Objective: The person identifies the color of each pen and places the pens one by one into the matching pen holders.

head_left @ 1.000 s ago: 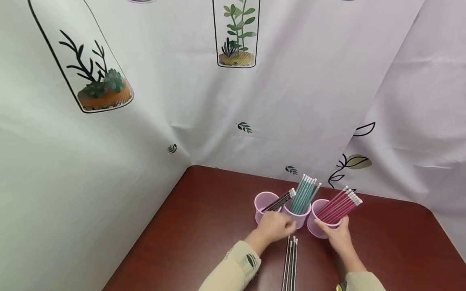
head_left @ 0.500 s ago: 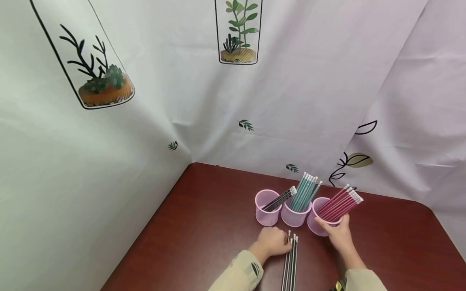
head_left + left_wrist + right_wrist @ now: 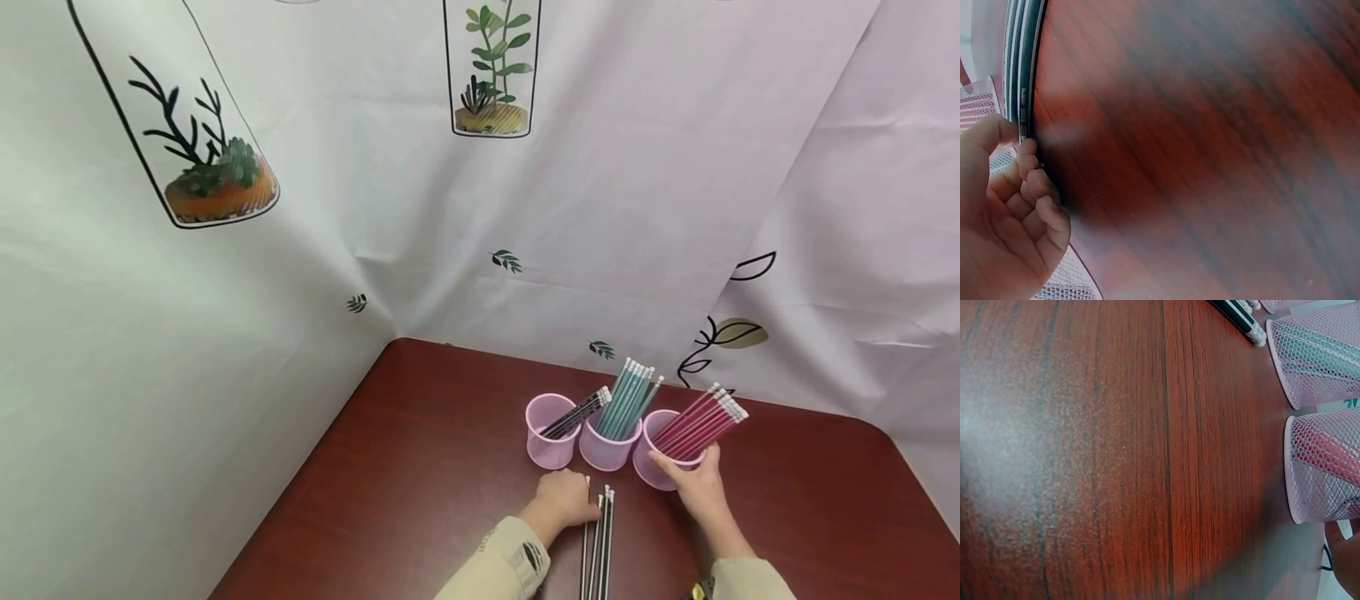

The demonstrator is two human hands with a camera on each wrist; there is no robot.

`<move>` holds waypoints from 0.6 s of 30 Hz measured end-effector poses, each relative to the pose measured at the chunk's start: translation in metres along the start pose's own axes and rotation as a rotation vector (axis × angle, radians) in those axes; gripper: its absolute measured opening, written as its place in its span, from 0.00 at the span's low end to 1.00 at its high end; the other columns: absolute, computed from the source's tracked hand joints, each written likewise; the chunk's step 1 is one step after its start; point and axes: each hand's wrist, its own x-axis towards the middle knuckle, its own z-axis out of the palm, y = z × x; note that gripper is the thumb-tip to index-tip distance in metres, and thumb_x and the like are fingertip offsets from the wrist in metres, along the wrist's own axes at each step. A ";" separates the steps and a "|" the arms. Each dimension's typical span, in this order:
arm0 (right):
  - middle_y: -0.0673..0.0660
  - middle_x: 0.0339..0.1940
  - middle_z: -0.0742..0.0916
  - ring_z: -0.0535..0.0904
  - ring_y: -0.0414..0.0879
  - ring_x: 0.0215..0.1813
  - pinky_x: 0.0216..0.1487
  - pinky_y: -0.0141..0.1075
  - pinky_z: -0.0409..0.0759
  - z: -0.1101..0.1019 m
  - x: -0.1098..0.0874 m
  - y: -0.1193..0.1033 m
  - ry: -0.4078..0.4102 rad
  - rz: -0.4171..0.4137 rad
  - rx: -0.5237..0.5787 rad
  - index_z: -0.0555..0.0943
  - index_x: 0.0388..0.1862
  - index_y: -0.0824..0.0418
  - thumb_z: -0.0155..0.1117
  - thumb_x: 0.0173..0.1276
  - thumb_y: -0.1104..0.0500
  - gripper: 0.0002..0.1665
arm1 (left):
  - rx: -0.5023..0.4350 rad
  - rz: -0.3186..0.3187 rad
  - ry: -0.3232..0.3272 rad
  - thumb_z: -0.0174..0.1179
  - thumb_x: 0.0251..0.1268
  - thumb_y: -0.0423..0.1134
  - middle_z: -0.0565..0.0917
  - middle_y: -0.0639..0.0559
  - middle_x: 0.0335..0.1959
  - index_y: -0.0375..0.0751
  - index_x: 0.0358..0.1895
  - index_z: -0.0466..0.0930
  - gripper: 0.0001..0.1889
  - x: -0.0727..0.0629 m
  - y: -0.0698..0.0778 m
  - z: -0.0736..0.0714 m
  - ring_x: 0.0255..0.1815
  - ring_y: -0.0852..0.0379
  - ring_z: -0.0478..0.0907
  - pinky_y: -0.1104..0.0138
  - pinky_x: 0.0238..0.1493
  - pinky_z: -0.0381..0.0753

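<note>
Between thumb and forefinger, my left hand (image 3: pixel 564 498) pinches a black striped pencil (image 3: pixel 1026 103) near its eraser end, low over the table. Several more black pencils (image 3: pixel 604 550) lie close beside it, eraser ends toward the cups. My right hand (image 3: pixel 701 487) grips the pink mesh cup (image 3: pixel 651 473) at the right, which holds dark pink pencils (image 3: pixel 697 427). Teal pencils (image 3: pixel 630 404) stand in the middle cup (image 3: pixel 606 456). In the left cup (image 3: pixel 551 452), several black pencils (image 3: pixel 573 417) lean to the right.
The three cups stand in a row on the dark red-brown wooden table (image 3: pixel 405 467). A white cloth (image 3: pixel 600 208) printed with plants hangs behind and to the left of the table.
My left hand has come down from in front of the left cup to the black pencils on the table, and one pencil has shifted left from the bunch. My right hand has stayed at its cup.
</note>
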 end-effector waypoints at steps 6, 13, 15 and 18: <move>0.73 0.61 0.60 0.58 0.64 0.62 0.64 0.57 0.54 0.001 0.000 0.002 0.006 -0.004 0.003 0.42 0.68 0.69 0.70 0.57 0.59 0.55 | -0.056 0.009 0.040 0.63 0.42 0.57 0.77 0.55 0.16 0.48 0.11 0.71 0.20 -0.004 -0.004 -0.003 0.17 0.57 0.72 0.67 0.18 0.70; 0.72 0.61 0.61 0.60 0.63 0.61 0.63 0.56 0.55 0.002 0.001 0.004 0.021 -0.016 0.010 0.44 0.68 0.69 0.70 0.56 0.59 0.53 | -0.287 0.081 0.072 0.65 0.42 0.51 0.61 0.65 0.04 0.52 0.07 0.64 0.21 -0.005 -0.013 -0.019 0.09 0.66 0.58 0.73 0.10 0.57; 0.72 0.60 0.61 0.60 0.63 0.61 0.63 0.56 0.55 0.001 0.001 0.004 0.022 -0.019 0.011 0.44 0.68 0.69 0.70 0.56 0.59 0.53 | -0.334 0.113 0.090 0.66 0.42 0.49 0.58 0.67 0.05 0.52 0.07 0.62 0.21 -0.004 -0.014 -0.026 0.09 0.68 0.56 0.75 0.11 0.56; 0.72 0.60 0.61 0.60 0.63 0.61 0.63 0.56 0.55 0.001 0.001 0.003 0.020 -0.024 0.012 0.44 0.68 0.69 0.70 0.56 0.60 0.53 | -0.388 0.151 0.120 0.66 0.41 0.47 0.57 0.68 0.05 0.52 0.07 0.62 0.21 -0.003 -0.015 -0.036 0.10 0.70 0.54 0.76 0.12 0.55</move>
